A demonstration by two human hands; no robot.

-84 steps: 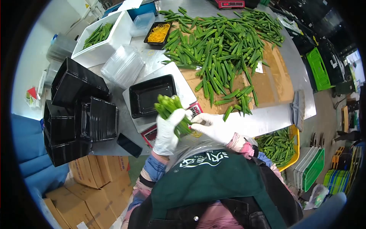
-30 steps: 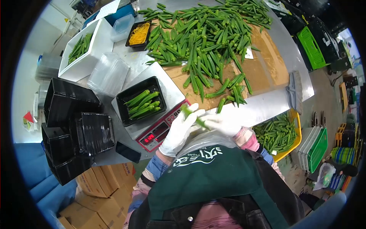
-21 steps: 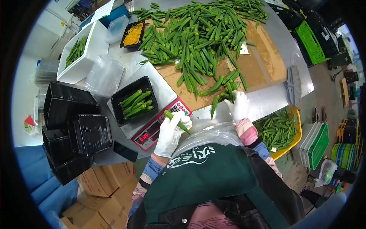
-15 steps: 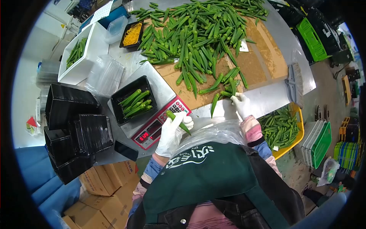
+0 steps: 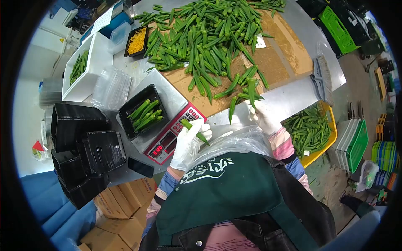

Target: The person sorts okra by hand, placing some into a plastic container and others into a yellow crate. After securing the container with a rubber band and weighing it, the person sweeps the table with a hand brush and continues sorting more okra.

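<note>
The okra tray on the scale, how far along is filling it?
Done: the black tray on the scale already holds several pods. In hand: the left hand holds one okra pod, and the right hand lifts another pod. Left: the big okra pile remains on the table.

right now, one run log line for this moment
left hand: holds one okra by scale | right hand: grips okra pod at pile edge | tray: on scale, part filled

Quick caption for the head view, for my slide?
Left hand holds one okra pod beside the scale; right hand lifts another pod.
</note>
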